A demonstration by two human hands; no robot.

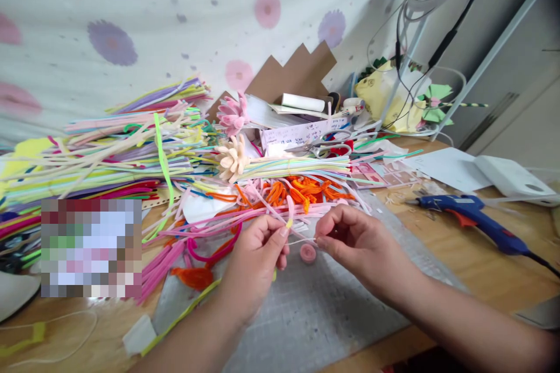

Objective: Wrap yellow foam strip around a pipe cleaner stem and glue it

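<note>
My left hand (265, 247) pinches a small pink piece with a yellow band (289, 217) between thumb and forefinger. A thin white strand (301, 240) runs from there to my right hand (347, 239), whose thumb and forefinger are closed on its other end. Between and just below the hands, a coiled pink disc (308, 253) lies on the grey cutting mat (301, 326). Behind the fingers are pink pipe cleaners (258, 210) and bundled orange ones (304, 189). The left palm is hidden from view.
Piles of coloured pipe cleaners (100, 163) cover the left side. Fuzzy flowers (233, 157) and scissors (328, 145) are at the back. On the right lie a blue glue gun (476, 218) with its cord and a white box (514, 178). A yellow-green strip (179, 317) crosses the mat's left edge.
</note>
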